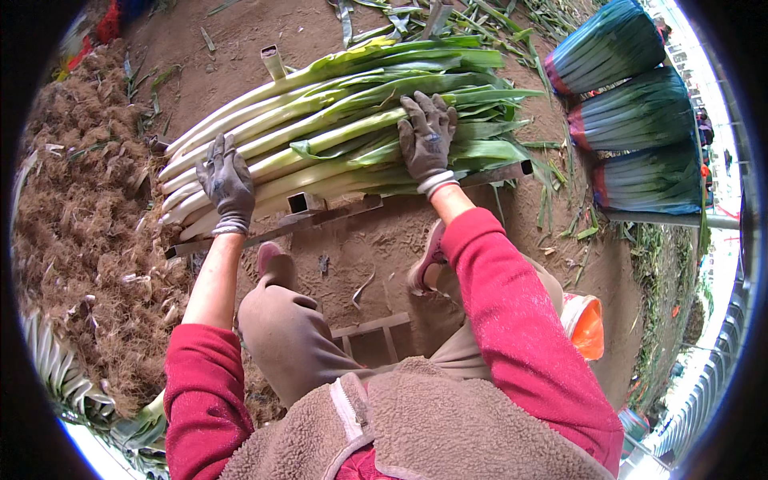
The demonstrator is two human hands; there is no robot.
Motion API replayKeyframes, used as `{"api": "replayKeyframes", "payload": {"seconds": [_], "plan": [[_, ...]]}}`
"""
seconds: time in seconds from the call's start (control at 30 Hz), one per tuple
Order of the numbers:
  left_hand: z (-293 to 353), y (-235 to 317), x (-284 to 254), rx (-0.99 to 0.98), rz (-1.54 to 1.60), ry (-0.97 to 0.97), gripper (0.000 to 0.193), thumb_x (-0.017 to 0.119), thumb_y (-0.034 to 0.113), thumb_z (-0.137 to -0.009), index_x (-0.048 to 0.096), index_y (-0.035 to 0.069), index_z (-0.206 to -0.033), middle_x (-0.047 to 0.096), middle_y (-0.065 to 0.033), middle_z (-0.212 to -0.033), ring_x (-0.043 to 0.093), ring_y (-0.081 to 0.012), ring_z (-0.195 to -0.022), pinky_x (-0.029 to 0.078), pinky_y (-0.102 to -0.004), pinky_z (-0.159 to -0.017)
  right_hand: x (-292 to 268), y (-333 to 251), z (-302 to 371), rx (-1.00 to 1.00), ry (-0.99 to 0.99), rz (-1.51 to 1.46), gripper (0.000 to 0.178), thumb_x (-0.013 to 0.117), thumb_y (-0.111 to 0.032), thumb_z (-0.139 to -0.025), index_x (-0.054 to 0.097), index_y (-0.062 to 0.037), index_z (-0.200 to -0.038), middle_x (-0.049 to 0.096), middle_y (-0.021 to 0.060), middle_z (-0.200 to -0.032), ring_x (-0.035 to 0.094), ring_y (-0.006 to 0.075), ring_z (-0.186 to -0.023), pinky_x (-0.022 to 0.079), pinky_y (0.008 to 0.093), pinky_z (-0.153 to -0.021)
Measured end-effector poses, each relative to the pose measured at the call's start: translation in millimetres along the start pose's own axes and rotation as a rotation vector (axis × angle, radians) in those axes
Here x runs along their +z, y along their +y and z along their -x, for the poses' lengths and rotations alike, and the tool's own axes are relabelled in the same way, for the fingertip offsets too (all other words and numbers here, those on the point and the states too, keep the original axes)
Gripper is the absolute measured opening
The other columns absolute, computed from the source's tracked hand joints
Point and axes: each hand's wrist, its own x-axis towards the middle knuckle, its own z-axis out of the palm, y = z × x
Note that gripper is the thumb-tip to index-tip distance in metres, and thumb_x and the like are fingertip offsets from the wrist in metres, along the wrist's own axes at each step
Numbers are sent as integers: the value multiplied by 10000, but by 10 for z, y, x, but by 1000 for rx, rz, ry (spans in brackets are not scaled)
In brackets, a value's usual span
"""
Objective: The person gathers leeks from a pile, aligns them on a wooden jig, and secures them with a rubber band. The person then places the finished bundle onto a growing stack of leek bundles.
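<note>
White-and-green leeks (328, 138) lie side by side across a metal frame (336, 214) ahead of the person. Even, light pressure at both ends should keep stalks parallel without bruising leaves. Left hand (227, 186), gloved, palm down on pale stalks; right hand (427, 142), same, on green leaves. Fingers of both extended, slightly parted, resting on top, not closed around anything. Both forearms reach forward, right sleeve (528, 312) angled inward.

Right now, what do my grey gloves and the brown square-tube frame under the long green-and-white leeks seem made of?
The gloves: probably knitted fabric, matte, judging by the banded, snug cuffs. The frame: likely metal tubing, dull, perhaps rusted, since its visible ends look hollow and thinly walled.
</note>
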Motion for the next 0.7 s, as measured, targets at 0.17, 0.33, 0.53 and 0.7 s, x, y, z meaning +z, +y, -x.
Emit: {"api": "replayKeyframes", "payload": {"seconds": [0.17,0.33,0.53,0.7], "plan": [[16,-35,35,58,70,92,395,459,256,-975,620,128,-1312,567,-109,-1399,488,-301,-1327,230,-549,-1153,-149,349,-88,124,74,-7,449,559,-348,-958,545,-233,-1392,493,102,-1438,420,343,-1336,229,502,-1153],[12,-34,86,59,63,110,374,461,257,-973,641,143,-1280,556,-109,-1411,490,-300,-1325,219,-562,-1155,369,790,230,534,-48,162,525,364,-509,-1024,469,-233,-1458,424,91,-1523,393,346,-1373,242,540,-1140],[-11,-118,-592,-76,531,-238,399,505,300,-986,608,102,-1316,540,-145,-1407,472,-323,-1325,299,-448,-1141,-18,990,-21,724,-97,-460,437,465,-346,-1024,556,-111,-1380,518,186,-1418,435,340,-1340,308,434,-1132],[658,-732,-1907,41,441,-321,445,517,284,-983,557,77,-1375,500,-193,-1443,406,-342,-1388,279,-451,-1177,-826,635,-204,350,89,-294,369,512,-155,-986,569,-29,-1328,540,178,-1382,454,316,-1321,338,395,-1126]]}}
